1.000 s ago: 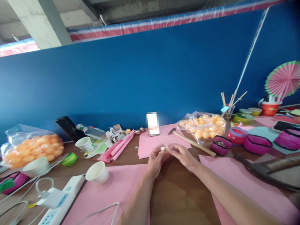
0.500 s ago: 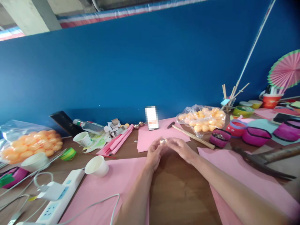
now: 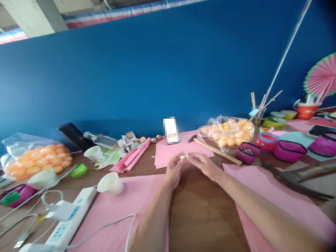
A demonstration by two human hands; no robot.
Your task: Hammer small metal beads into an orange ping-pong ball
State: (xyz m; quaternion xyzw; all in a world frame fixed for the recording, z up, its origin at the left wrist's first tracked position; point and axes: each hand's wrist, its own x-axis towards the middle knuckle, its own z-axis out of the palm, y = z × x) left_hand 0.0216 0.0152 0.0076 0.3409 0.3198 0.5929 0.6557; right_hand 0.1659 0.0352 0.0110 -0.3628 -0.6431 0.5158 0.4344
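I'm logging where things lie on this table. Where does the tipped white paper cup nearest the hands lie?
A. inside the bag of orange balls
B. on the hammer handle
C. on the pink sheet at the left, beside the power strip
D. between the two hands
C: the cup lies on its side at the edge of the left pink sheet, just right of the power strip and left of the left hand.

Bare wood (image 3: 199, 210) near; paper cup (image 3: 110, 183) probably left.
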